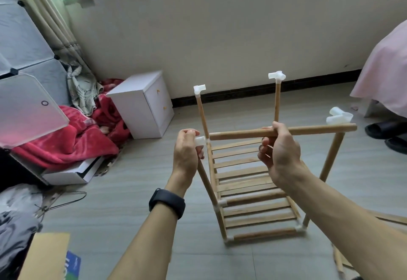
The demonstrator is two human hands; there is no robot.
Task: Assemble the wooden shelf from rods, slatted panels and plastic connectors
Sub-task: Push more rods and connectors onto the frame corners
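Two hands (187,149) (279,152) grip rod (319,130) and corner connector (200,141).

Partly hidden: plastic connector (200,141) within left hand (186,152); horizontal rod (308,130), mid-length inside right hand (278,149). Cut by right edge: black slippers (383,131), pink bedcover (387,63). Cut by near edge: cardboard box (44,255), loose wooden slats (337,260).

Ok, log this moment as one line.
left hand: pinches connector | right hand: grips rod | rod: one end at connector | shelf: upright, top unfinished
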